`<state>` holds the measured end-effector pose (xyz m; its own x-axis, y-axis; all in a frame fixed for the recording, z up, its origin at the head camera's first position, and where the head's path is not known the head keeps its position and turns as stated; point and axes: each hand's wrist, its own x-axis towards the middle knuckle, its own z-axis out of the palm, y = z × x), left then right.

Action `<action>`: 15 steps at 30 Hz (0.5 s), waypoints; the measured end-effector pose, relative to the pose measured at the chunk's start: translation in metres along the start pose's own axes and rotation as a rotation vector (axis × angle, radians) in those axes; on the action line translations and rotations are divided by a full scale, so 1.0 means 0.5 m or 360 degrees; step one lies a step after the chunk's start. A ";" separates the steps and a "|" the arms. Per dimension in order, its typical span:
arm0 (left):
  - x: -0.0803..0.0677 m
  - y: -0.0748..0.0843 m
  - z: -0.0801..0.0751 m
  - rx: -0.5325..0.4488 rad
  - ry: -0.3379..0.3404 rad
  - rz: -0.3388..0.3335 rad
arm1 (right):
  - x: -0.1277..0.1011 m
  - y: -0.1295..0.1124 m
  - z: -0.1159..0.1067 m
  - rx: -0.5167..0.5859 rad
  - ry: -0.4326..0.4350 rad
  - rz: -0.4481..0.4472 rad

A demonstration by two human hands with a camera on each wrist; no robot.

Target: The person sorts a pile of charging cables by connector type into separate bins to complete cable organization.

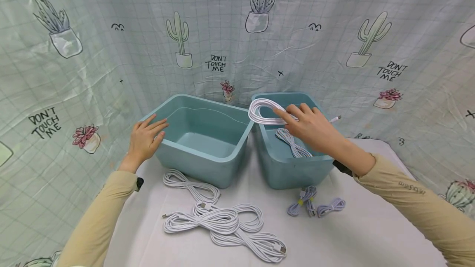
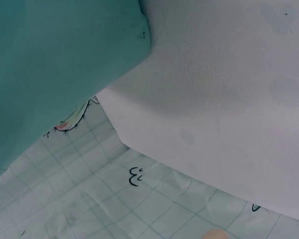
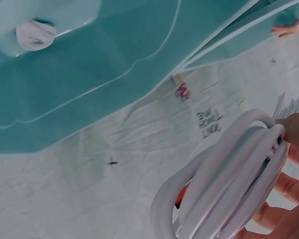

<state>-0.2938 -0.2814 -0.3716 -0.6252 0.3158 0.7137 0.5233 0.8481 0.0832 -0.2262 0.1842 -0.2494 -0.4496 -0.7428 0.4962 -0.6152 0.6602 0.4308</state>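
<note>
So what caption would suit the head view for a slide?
Right hand holds a coiled white cable over the right teal bin; left hand rests on the left bin.

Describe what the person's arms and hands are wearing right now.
Both arms wear long, pale beige fabric sleeves reaching the wrists. The right sleeve carries a small line of dark lettering, too small to read. A black band shows at each cuff, beside the bare left hand and bare right hand. No gloves or rings show.

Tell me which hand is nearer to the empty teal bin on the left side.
Left. The left hand rests on the empty teal bin's rim. The right hand is apart from it, holding a coiled white cable over the other bin.
</note>
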 end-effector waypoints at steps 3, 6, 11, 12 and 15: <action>0.000 0.000 -0.001 0.0006 -0.0007 -0.0004 | 0.000 0.017 0.006 -0.0036 0.0002 0.0031; -0.001 0.000 0.000 0.0007 -0.0013 -0.0010 | 0.001 0.034 0.012 -0.0061 -0.0005 0.0073; 0.000 0.000 -0.001 -0.0009 -0.0008 -0.0014 | 0.005 0.059 0.029 -0.0057 -0.0020 0.0150; 0.001 0.000 -0.001 -0.0007 -0.0006 -0.0013 | 0.005 0.063 0.033 -0.0060 -0.0026 0.0164; 0.001 0.002 -0.001 -0.0004 -0.0006 -0.0013 | 0.007 0.073 0.046 -0.0068 -0.0070 0.0214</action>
<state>-0.2935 -0.2807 -0.3709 -0.6317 0.3103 0.7104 0.5196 0.8496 0.0909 -0.2649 0.2033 -0.2493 -0.5545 -0.6510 0.5183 -0.5199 0.7574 0.3950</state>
